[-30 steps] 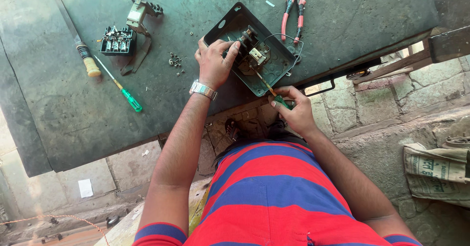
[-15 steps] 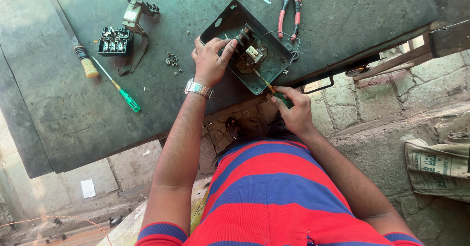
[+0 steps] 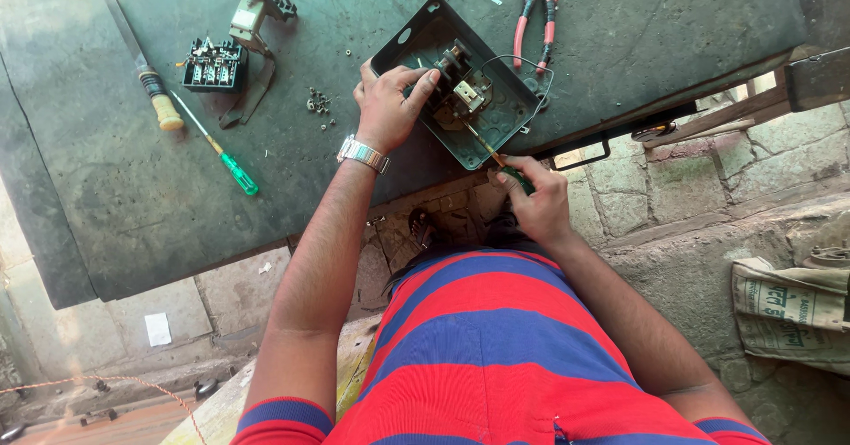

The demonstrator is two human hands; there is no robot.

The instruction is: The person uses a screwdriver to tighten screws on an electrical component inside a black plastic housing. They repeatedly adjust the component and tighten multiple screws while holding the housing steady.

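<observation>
A dark open metal switch box (image 3: 423,39) lies on the green worktable (image 3: 106,206), with a black and cream switch part (image 3: 467,93) and thin wires inside. My left hand (image 3: 390,104), a metal watch on its wrist, grips the box's near-left wall with fingers reaching to the switch part. My right hand (image 3: 531,199) holds a green-handled screwdriver (image 3: 498,155); its tip points into the box near the switch part.
On the table lie red-handled pliers (image 3: 536,15), a second green-handled screwdriver (image 3: 217,150), a yellow-handled tool (image 3: 146,82), a black terminal block (image 3: 212,64), a grey bracket (image 3: 255,15) and several small screws (image 3: 319,104). A printed sack (image 3: 788,308) rests on stone at right.
The view has shifted slightly, so the table and box sit higher in frame. Both hands stay on the box and screwdriver, with the tip still working inside the box.
</observation>
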